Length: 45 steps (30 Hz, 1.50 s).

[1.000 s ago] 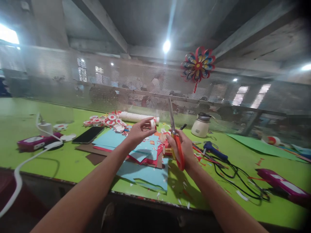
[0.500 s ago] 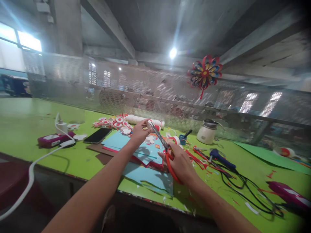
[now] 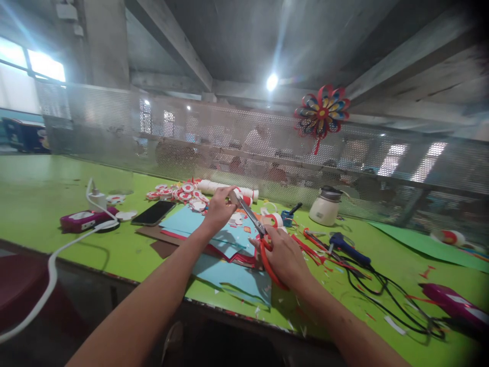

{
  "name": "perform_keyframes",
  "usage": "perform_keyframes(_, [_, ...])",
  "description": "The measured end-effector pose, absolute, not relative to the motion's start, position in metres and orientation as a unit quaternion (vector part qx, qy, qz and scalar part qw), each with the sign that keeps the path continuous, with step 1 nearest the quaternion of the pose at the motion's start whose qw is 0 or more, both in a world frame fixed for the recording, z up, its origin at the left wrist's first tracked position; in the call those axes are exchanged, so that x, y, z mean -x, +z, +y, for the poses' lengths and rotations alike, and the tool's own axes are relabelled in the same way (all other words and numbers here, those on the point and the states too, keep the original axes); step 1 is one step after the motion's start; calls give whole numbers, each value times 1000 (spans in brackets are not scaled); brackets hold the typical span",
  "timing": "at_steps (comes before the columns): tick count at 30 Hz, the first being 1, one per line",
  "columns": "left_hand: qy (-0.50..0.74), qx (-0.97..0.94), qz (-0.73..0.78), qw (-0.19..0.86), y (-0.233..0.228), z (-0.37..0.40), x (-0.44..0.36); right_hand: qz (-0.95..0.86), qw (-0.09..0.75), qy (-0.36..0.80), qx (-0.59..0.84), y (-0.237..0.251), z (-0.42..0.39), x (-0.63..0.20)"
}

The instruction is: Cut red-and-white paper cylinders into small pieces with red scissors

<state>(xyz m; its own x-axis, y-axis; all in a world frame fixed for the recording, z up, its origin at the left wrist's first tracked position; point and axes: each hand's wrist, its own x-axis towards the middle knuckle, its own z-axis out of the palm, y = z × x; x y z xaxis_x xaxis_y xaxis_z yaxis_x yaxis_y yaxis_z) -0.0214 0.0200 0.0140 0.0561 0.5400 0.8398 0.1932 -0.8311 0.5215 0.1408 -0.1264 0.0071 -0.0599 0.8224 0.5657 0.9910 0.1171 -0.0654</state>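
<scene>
My right hand point(image 3: 284, 255) grips red-handled scissors point(image 3: 256, 229), blades pointing up and left toward my left hand. My left hand point(image 3: 219, 208) pinches a small red and white paper piece point(image 3: 244, 200) at the blade tips. Under both hands lies a pile of blue and red paper sheets point(image 3: 225, 255) on the green table point(image 3: 57, 204).
A pile of red and white paper discs point(image 3: 175, 192), a white roll point(image 3: 221, 187), a black phone point(image 3: 153, 213) and a pink device point(image 3: 82, 220) with a white cable sit at the left. A white pot point(image 3: 325, 206), blue glue gun point(image 3: 346, 245) and black cables lie right. A paper pinwheel point(image 3: 321, 109) hangs on the mesh.
The scissors swung from upright down and left until the blades met the piece in my left hand. My view shifted slightly to the left.
</scene>
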Motion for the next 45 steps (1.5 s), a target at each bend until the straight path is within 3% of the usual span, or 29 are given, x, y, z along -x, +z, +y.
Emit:
perform_keyframes(16, [622,-705,229,252,16,17,21,-713,215,-180,643,8,-127,-144])
perform_keyframes(45, [633,-671,183,339,9,22,13,-712,205,-170,650,13,-131,-145])
